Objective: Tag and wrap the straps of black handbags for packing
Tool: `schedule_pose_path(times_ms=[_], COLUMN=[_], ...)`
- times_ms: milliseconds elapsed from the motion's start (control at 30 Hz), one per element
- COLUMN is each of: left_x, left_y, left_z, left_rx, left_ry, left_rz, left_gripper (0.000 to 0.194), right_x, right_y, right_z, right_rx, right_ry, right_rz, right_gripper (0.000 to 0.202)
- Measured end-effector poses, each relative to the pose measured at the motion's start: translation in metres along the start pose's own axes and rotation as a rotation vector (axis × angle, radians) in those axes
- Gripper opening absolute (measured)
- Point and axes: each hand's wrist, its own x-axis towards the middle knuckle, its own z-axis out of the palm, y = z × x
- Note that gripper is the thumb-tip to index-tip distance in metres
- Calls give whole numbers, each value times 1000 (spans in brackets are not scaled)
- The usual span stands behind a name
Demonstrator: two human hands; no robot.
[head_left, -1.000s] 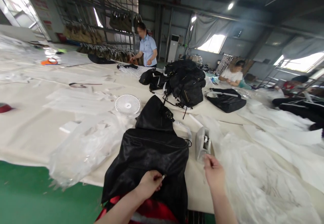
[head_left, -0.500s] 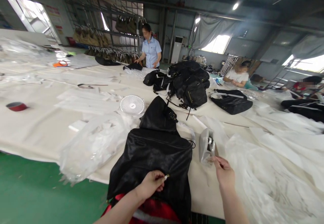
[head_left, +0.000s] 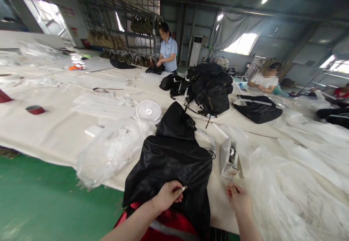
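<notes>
A black bag (head_left: 174, 157) lies on the cream-covered table in front of me, its flap stretching away from me. My left hand (head_left: 170, 196) is closed on a small white-wrapped zipper pull (head_left: 183, 189) on the bag's front. To the right of the bag stands a grey tape dispenser (head_left: 228, 157). Just below its near end, my right hand (head_left: 237, 196) is closed with fingertips pinched; clear tape seems to run from the dispenser to them, though it is hard to make out.
A white fan (head_left: 148, 111) and clear plastic bags (head_left: 109, 153) lie left of the black bag. Beyond it is a pile of black bags (head_left: 209, 88). Plastic sheeting (head_left: 289, 193) covers the right side. Several people are at the table's far side and right.
My right hand has moved down toward me, away from the dispenser. My left hand keeps its hold on the pull. The view has shifted left, and the person in blue has drawn both hands together.
</notes>
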Motion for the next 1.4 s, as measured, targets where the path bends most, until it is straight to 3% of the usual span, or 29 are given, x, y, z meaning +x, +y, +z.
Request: schedule_pose_path(times_ms=[100, 200, 333, 433, 600, 767, 867, 1000, 1067, 1167, 1400], left_x=[-3, -9, -18, -21, -24, -28, -27, -23, -22, -25, -38], left_y=[1, 6, 12, 10, 10, 19, 23, 26, 25, 23, 22], left_z=[4, 6, 6, 4, 3, 2, 0, 2, 6, 12, 18], left_rx=[41, 257, 606, 730, 883, 894, 679, 212, 65, 84, 516], left_ry=[37, 115, 204, 219, 210, 170, 145, 39, 57, 127, 266], left_rz=[22, 147, 397, 469, 466, 454, 393, 61, -29, 21, 341], left_gripper=[22, 11, 20, 36, 40, 23, 21, 16, 15, 15, 20], right_x=[-45, -91, -130, -138, -136, -134, -133, -133, -134, -137, -142], right_y=[-18, -37, -45, -41, -38, -36, -33, -30, -28, -24, -16], right_z=[12, 37, 74, 93, 103, 101, 96, 95, 97, 103, 112], right_rx=[68, 146, 137, 111, 33, -65, -87, -73, -65, -59, 32], right_ry=[-101, -346, -576, -655, -683, -728, -783, -833, -822, -771, -572], right_rz=[0, 48, 141, 167, 183, 158, 136, 136, 136, 142, 217], right_gripper=[49, 46, 41, 39, 31, 28, 32, 36, 37, 38, 30])
